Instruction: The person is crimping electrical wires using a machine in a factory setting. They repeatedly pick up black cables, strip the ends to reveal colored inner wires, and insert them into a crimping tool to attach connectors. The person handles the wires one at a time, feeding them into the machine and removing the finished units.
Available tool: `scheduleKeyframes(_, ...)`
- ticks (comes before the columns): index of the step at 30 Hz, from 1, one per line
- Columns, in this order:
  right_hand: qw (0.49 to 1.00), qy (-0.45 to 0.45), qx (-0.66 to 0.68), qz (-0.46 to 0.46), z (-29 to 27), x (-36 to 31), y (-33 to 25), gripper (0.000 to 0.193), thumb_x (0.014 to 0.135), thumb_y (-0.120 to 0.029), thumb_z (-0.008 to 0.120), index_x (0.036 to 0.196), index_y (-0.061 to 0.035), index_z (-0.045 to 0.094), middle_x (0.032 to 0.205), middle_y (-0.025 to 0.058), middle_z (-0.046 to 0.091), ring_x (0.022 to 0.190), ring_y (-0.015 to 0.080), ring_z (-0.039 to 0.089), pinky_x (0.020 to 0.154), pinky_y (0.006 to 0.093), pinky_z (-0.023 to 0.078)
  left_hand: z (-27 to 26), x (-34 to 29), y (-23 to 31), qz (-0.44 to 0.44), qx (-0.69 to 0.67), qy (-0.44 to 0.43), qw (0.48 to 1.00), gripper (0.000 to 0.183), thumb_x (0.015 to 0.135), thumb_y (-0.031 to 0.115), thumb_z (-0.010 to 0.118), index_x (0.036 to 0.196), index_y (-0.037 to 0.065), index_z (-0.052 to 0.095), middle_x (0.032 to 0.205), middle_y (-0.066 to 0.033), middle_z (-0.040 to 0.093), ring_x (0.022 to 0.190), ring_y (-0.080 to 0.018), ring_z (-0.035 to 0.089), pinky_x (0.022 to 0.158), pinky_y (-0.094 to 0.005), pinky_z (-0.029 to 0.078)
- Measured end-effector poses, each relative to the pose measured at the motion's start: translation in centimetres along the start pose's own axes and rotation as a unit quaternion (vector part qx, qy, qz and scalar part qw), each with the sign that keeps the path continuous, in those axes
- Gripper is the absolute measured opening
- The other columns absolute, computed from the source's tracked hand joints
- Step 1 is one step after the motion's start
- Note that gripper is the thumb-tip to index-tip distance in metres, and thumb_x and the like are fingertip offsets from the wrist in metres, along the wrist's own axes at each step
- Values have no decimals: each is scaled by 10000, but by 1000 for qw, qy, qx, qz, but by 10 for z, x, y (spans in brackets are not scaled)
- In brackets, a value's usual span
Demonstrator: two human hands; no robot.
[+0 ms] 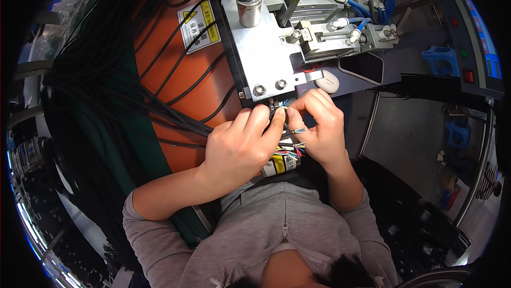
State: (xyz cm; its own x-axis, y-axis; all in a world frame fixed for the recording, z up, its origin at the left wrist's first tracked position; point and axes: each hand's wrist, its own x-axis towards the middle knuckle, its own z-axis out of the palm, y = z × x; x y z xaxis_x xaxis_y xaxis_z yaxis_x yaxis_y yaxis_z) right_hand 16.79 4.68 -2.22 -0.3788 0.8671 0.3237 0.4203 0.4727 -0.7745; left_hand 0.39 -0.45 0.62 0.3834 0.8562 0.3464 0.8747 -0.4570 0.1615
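Observation:
My left hand (239, 138) is closed, its thumb and index finger pinching thin coloured wires (284, 104) just below the front edge of a metal fixture (263, 48). My right hand (322, 128) meets it there, thumb and forefinger closed on the same small wires; the exact grip is partly hidden. Black cables (183, 117) run in from the left and pass under my left hand. Between the hands, several stripped cable ends (299, 148) fan out in multicoloured strands, over a label with a yellow band (280, 164).
An orange panel (175, 83) with a warning label (199, 26) lies left under draped cables. Pneumatic cylinders (330, 43) with blue tubes fill the fixture's right side. Beyond are a white rounded case (327, 82), a phone (362, 68), a button panel (468, 48) and a blue stool (442, 60).

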Motion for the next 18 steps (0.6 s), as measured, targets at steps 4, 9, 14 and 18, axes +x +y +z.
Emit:
scheduleKeyframes(4,999,38,16,-21,7,1,7,67,710,-9,637,711,-11,570,662,89,542,627,254,514,580,344,419,-1,2,0,1,9,5,1000,326,712,22,636,1027,87,695,680,-2,367,541,-89,446,425,-236,369)
scheduleKeyframes(9,988,24,124,92,12,-5,14,36,733,1,610,741,3,575,666,68,544,634,173,514,586,290,412,4,3,-4,10,-24,30,999,335,672,62,656,1004,80,700,676,-12,421,543,-100,492,440,-247,395)
scheduleKeyframes(14,912,-27,310,266,15,-10,19,71,806,-32,576,772,25,551,677,35,534,644,85,483,601,241,401,13,-1,-14,23,-52,68,996,256,694,88,655,947,74,688,714,-4,499,604,-116,535,453,-243,405)
scheduleKeyframes(18,974,19,181,136,18,-7,11,91,830,-59,580,801,23,555,719,82,550,670,145,532,630,271,428,9,1,-16,19,-56,63,996,226,700,90,653,924,71,682,748,8,528,631,-109,547,486,-239,409)
